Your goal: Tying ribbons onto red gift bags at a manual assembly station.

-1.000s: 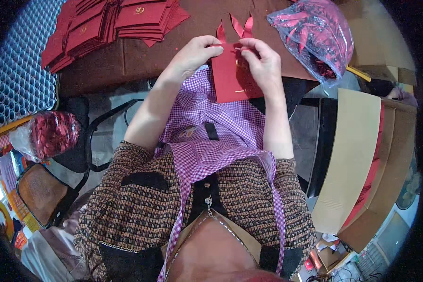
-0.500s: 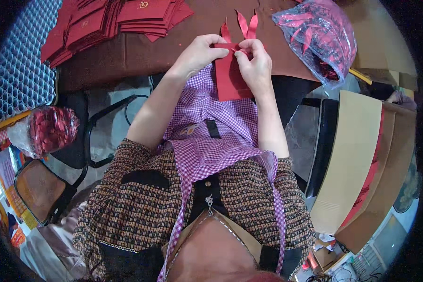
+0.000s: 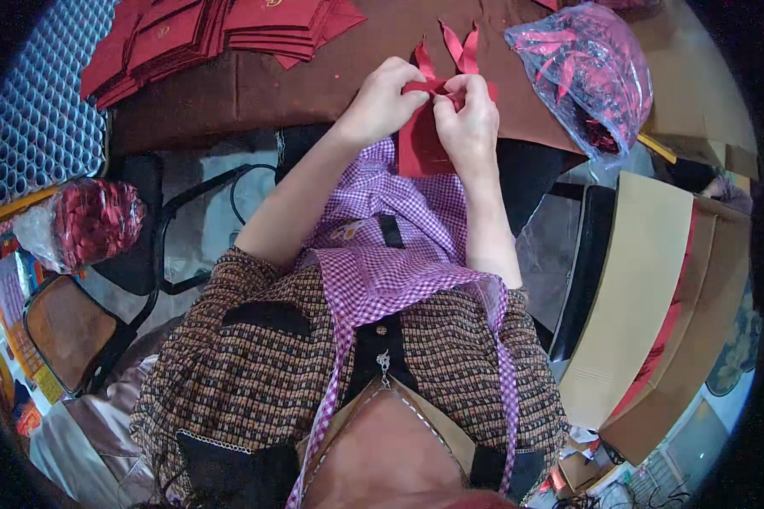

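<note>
My left hand [image 3: 389, 100] pinches the top edge of a flat red paper bag [image 3: 419, 149] between thumb and fingers. At the same edge, on its right side, my right hand [image 3: 468, 120] is closed with thumb and forefinger pressed together. The bag hangs over the near edge of the table, in front of my purple checked apron [image 3: 382, 204]. Red ribbon ends [image 3: 460, 47] stick out beyond the bag's top, onto the brown tablecloth. My fingers hide where the ribbon meets the paper.
Stacked red paper bags [image 3: 165, 38] with gold emblems lie at the far left of the table [image 3: 314, 93]. A clear plastic bag of red ribbons [image 3: 590, 76] rests at the right. Cardboard boxes [image 3: 628, 297] stand beside me; a wrapped red bundle [image 3: 93, 222] and chair [image 3: 68, 335] are left.
My fingers have drawn closer together at the bag's top edge, and the bag's top has bent. The view has shifted slightly, moving the table things a little to the right.
</note>
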`<state>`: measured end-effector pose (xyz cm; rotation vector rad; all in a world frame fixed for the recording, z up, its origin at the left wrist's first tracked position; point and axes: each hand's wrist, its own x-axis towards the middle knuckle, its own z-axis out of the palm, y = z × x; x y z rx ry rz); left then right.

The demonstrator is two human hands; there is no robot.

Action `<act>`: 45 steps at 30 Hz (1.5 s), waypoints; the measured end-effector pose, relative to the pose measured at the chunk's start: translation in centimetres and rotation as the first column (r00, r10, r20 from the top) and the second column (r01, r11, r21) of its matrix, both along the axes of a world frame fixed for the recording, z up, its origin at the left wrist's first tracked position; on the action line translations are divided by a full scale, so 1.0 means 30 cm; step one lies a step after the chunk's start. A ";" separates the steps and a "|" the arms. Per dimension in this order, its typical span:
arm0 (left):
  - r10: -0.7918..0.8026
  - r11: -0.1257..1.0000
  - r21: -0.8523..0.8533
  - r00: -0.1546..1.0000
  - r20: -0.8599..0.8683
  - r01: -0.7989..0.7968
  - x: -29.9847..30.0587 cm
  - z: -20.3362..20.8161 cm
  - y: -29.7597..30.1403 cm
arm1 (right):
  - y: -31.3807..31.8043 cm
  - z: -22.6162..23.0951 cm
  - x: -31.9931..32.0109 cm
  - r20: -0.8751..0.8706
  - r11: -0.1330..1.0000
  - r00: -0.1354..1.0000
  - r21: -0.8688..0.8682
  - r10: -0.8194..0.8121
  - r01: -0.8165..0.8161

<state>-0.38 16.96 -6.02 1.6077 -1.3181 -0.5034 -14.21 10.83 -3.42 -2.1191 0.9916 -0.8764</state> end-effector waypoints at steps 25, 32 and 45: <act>-0.088 0.959 -0.224 0.937 0.337 0.171 -0.055 0.161 0.022 | -0.125 0.199 -0.146 -0.252 0.933 0.904 -0.011 0.345 -0.360; -0.120 0.951 -0.221 0.918 0.377 0.215 -0.093 0.177 0.037 | -0.192 0.151 -0.151 0.037 0.651 0.822 0.590 0.569 -0.477; -0.275 0.915 -0.212 0.916 0.292 0.342 -0.059 0.230 0.028 | -0.170 0.097 -0.164 0.419 0.427 0.864 0.752 0.280 -0.503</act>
